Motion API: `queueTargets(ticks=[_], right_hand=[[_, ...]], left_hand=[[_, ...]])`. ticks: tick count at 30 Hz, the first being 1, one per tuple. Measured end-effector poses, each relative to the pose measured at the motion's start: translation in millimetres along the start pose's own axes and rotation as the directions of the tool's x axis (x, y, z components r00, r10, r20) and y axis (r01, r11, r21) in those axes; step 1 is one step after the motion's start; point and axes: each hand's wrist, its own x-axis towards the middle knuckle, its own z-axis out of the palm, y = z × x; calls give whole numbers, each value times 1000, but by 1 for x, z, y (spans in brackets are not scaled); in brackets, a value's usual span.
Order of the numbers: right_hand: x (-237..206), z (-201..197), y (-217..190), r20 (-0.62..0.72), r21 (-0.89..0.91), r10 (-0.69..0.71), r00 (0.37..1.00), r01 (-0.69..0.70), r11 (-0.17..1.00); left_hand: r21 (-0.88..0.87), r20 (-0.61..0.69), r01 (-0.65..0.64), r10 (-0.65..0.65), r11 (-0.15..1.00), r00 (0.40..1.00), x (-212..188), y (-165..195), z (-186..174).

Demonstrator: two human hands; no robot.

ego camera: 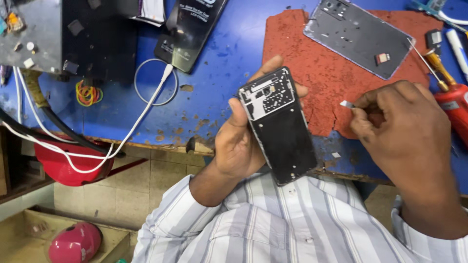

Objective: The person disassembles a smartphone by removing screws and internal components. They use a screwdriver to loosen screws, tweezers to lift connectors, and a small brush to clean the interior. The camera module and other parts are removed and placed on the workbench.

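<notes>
Nearest the camera is the person's striped shirt (273,224), with both forearms coming up out of its sleeves. The left hand (241,141) is clamped on an opened phone (278,124): the thumb lies along its left edge and the fingertips show behind its top right corner. The phone is held above the near edge of the table (219,73), tilted with its top toward the far side, its back cover off, so that a black inner plate and a pale metal frame around the camera area are exposed. The right hand (404,131) is just to the right of the phone, apart from it, with its fingers pinched together on a small pale strip (347,103) whose tip sticks out toward the phone.

Behind both hands a worn red mat (317,73) lies on the blue table. On the far right part of the mat rests a grey back cover (358,36), inner side up. At the right edge of the table lie a red-handled tool (453,104) and a screwdriver (431,65). Toward the far left, a white cable (146,104) loops across the table to a dark phone (190,29), with rubber bands (87,93) nearby. Below the table's left edge sit two red helmets (73,163).
</notes>
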Motion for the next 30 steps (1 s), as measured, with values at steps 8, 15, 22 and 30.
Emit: queueTargets(ticks=[8,15,22,30], right_hand=[[-3,4,8,52,102,-30,998,25,995],[-8,1,-7,-68,469,127,990,-81,880],[10,-1,-39,-113,514,3,994,56,856],[11,1,-43,28,809,265,964,-178,560]], left_hand=[[-1,59,77,-77,997,995,0,0,-6],[3,33,176,-176,984,984,-4,-5,-8],[27,-24,164,-163,986,986,-2,-6,-9],[-32,-135,-110,105,993,985,17,9,-7]])
